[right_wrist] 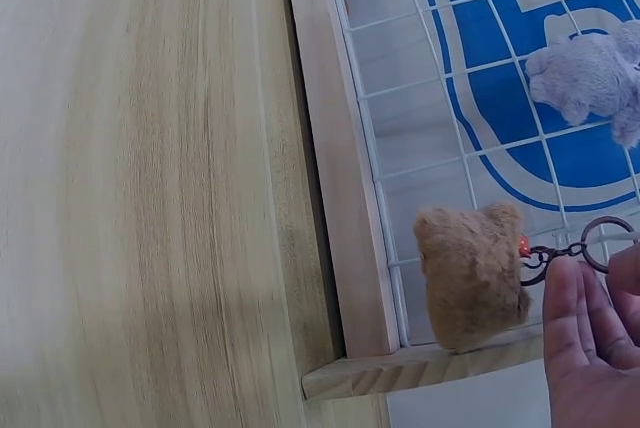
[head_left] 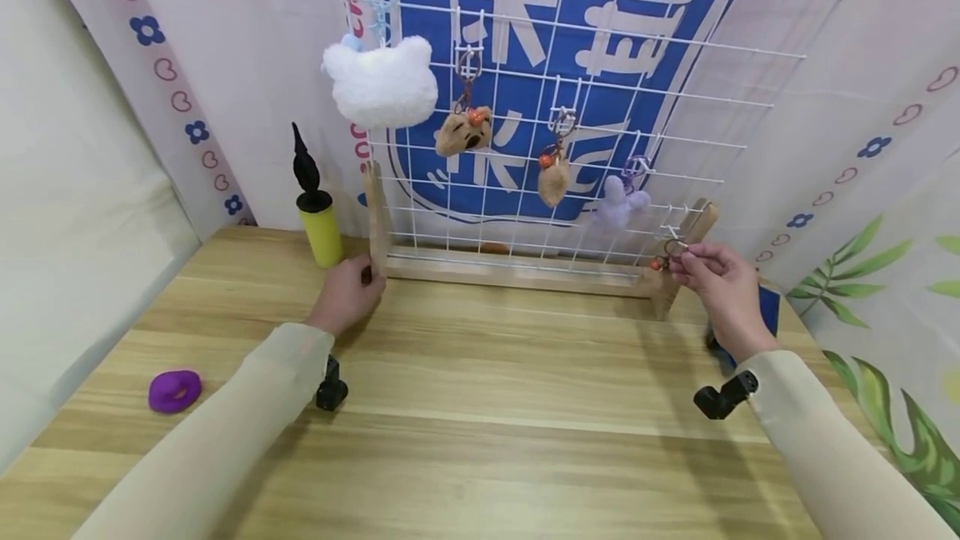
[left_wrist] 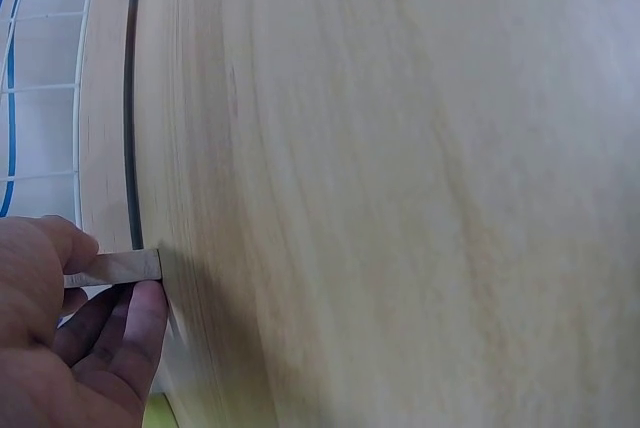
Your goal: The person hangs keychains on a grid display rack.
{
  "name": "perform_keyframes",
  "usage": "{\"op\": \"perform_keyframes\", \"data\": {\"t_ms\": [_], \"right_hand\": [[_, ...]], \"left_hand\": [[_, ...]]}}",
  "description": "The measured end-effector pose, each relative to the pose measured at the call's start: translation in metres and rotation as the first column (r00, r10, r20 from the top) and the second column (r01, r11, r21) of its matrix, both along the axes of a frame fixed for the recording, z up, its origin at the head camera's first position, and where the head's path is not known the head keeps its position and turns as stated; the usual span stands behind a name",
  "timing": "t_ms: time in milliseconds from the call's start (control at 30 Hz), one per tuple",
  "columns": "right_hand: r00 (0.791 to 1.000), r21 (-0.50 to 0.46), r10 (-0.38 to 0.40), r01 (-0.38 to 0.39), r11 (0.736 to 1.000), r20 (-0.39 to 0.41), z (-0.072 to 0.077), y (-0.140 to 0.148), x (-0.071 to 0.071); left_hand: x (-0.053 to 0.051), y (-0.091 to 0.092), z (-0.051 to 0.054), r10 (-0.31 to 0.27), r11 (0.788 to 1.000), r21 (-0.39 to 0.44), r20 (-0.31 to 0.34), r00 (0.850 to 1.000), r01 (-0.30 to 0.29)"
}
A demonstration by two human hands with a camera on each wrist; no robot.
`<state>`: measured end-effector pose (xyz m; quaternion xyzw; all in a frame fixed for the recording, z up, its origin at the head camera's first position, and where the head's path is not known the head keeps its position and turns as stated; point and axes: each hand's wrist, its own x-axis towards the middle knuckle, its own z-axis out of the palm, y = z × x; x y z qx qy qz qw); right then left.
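My left hand grips the left wooden foot of a white wire grid rack, thumb on one side and fingers on the other. At the rack's lower right, my right hand pinches the metal ring of a brown plush keychain. An orange bead sits by the keychain's chain, and the plush hangs beside the right wooden foot. A short white hook stands close to that ring in the head view. Whether the ring is on the hook I cannot tell.
Other hooks carry a white plush, two brown plush keychains and a lilac plush. A yellow pump with a black nozzle stands behind my left hand. A purple ring-shaped object lies at left; something dark blue is partly behind my right hand.
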<state>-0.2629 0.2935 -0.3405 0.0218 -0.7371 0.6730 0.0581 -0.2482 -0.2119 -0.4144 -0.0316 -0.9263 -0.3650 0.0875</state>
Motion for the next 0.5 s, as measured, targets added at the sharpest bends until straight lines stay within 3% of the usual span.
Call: {"op": "perform_keyframes", "data": {"t_ms": [167, 300, 400, 500], "right_hand": [[1.000, -0.003, 0.004, -0.004, 1.000, -0.012, 0.000, 0.002, 0.000], [1.000, 0.056, -0.001, 0.000, 0.998, 0.014, 0.002, 0.003, 0.001], [0.999, 0.127, -0.040, 0.038, 0.991, 0.011, 0.007, 0.005, 0.005], [0.991, 0.225, -0.115, 0.129, 0.966, -0.072, 0.012, 0.003, 0.010]], "left_hand": [[-0.003, -0.003, 0.000, -0.018, 1.000, 0.001, -0.006, 1.000, 0.018], [-0.004, -0.010, 0.000, -0.031, 0.999, -0.010, 0.035, 0.999, 0.032], [-0.002, -0.014, 0.004, -0.041, 0.999, -0.028, 0.086, 0.995, 0.043], [0.002, -0.015, 0.010, -0.041, 0.998, -0.041, 0.108, 0.993, 0.045]]}}
